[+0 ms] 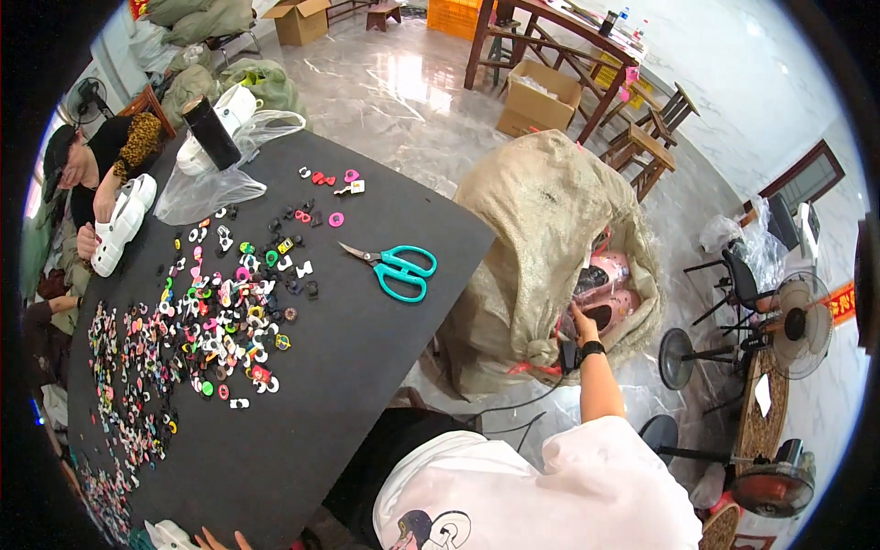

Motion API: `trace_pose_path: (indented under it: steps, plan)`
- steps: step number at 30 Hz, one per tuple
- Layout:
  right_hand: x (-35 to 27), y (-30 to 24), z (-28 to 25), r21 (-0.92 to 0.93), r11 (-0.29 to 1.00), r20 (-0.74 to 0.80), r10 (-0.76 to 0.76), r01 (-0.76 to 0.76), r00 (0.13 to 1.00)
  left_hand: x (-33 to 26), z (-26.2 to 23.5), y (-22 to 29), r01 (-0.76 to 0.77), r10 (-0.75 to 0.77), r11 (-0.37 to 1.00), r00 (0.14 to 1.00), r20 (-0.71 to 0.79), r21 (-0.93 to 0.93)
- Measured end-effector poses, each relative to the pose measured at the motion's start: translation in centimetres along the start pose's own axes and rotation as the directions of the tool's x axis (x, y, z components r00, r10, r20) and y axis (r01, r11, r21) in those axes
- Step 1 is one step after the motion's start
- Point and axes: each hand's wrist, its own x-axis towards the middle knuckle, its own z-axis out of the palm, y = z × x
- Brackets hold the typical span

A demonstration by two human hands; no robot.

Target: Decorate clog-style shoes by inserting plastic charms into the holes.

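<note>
My right hand (584, 327), a black watch on its wrist, reaches into the mouth of a large beige woven sack (522, 202). Its fingers, partly hidden, close at the near end of pink clogs (612, 302) in clear plastic. At the lower edge, only the fingertips of my left hand (220, 541) show, spread at the table's edge beside a white shoe (170, 534), partly cut off. Many small colourful shoe charms (229, 321) lie loose on the dark table (339, 412). Scissors with teal handles (394, 268) rest near the table's right corner, blades parted.
Across the table, a person holds a white clog (124, 225); another person's arm (55, 307) shows below. A black cylinder (211, 133) stands by a clear plastic bag (211, 192). Fans (799, 323) and a black chair (738, 275) stand right; cardboard boxes (541, 98) lie behind.
</note>
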Motion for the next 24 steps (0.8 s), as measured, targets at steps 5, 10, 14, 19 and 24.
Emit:
trace_pose_path:
  steps: [5,10,14,19,24]
  plan:
    - [2.9,-2.2,-1.5,-0.251,0.96,0.038,0.136,-0.122,0.99,0.3,1.3,1.6,-0.005,0.005,1.0,0.997,0.071,-0.01]
    - [9.8,-2.5,-4.7,-0.426,0.905,-0.076,-0.037,0.001,0.996,1.6,2.5,5.0,-0.114,0.119,0.985,0.992,0.035,-0.126]
    - [4.8,0.0,0.2,-0.171,0.914,-0.011,-0.374,0.367,0.927,1.3,0.9,5.2,-0.142,0.142,0.989,0.99,0.006,-0.04]
    - [-0.9,-8.7,-4.3,0.153,0.852,-0.24,-0.459,0.5,0.856,1.5,1.0,3.5,-0.179,0.18,0.983,0.983,-0.034,0.032]
    - [-9.6,-19.0,-10.2,0.578,0.678,-0.177,-0.44,0.455,0.88,2.6,-0.1,6.0,-0.203,0.202,0.979,0.979,-0.037,-0.022]
